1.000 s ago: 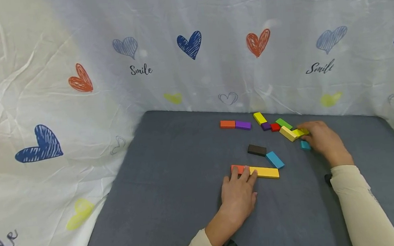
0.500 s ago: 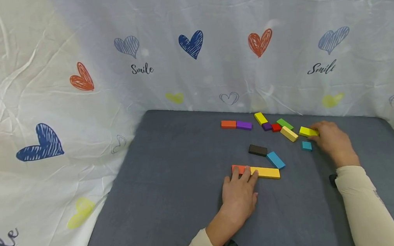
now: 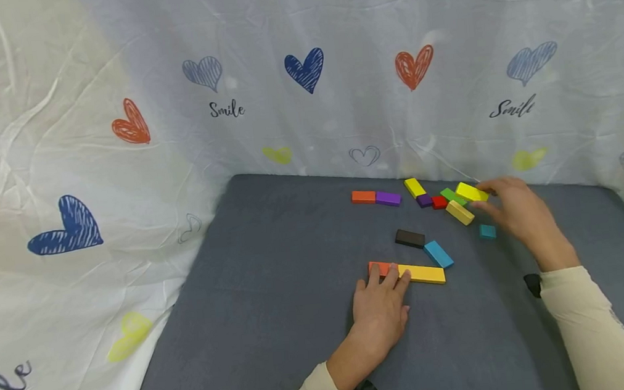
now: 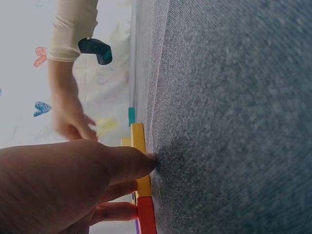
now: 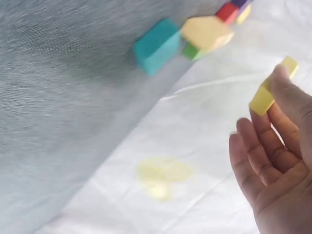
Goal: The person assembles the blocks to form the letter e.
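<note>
We are seeing the right hand point(image 3: 522, 214) pinching a yellow block point(image 3: 471, 191) above the worktop point(image 3: 274, 272); a slip could be jostling the green block point(image 3: 451, 196). The left hand point(image 3: 378, 313) is resting spread fingers point(image 3: 374, 278) against the orange block point(image 3: 383, 268) and long amber block point(image 3: 423, 274), partly hiding both. We are not making out the yellow block's clearance.

The held block point(image 3: 470, 192) is yellow; the backdrop point(image 3: 360, 110) (heart-patterned) white; the table point(image 3: 269, 273) grey.

Pale cloth point(image 3: 360, 110) (heart-printed), grey table point(image 3: 274, 272)
</note>
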### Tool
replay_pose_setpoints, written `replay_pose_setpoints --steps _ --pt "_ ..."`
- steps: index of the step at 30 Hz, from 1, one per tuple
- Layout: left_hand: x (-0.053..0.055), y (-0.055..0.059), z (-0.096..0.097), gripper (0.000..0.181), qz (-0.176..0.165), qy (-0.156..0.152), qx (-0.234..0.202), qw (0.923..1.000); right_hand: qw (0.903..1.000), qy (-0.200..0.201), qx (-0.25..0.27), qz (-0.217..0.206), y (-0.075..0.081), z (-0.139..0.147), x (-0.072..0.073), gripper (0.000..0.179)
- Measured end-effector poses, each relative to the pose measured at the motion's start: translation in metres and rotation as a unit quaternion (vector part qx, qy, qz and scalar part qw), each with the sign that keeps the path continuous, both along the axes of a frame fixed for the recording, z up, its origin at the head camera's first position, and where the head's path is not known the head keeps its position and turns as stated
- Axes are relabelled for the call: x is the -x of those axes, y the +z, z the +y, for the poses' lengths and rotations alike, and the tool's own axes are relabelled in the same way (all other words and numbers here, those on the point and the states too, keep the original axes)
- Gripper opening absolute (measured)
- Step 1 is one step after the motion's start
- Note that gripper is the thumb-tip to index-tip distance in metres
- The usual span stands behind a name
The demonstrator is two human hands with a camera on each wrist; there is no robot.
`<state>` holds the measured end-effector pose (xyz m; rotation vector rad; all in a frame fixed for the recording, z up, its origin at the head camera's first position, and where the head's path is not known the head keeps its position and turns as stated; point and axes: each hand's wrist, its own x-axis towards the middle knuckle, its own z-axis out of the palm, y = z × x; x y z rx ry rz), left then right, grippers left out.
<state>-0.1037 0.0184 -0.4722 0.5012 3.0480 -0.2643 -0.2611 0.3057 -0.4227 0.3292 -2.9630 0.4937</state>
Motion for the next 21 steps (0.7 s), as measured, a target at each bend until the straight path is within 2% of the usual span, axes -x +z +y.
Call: replay_pose_setpoints --steps 4,9,13,21 --pt "0.000 0.001 0.001 0.066 0.005 -0.002 0.000 1.0000 0.9991 0.042 0.005 0.008 0.012 -0.019 -0.008 0.048" --pt "0.001 0.001 0.001 0.066 -0.001 -0.002 0.007 1.0000 0.9962 0.080 0.004 0.033 0.017 -0.041 -0.012 0.045" --pt "0.001 0.002 0.000 0.066 -0.009 -0.001 0.010 0.9999 0.9929 0.109 0.001 0.046 0.015 -0.058 -0.013 0.043" --pt "0.000 0.002 0.000 0.066 -0.004 -0.005 0.016 0.9998 0.9871 0.149 -0.021 0.056 0.002 -0.085 -0.013 0.043"
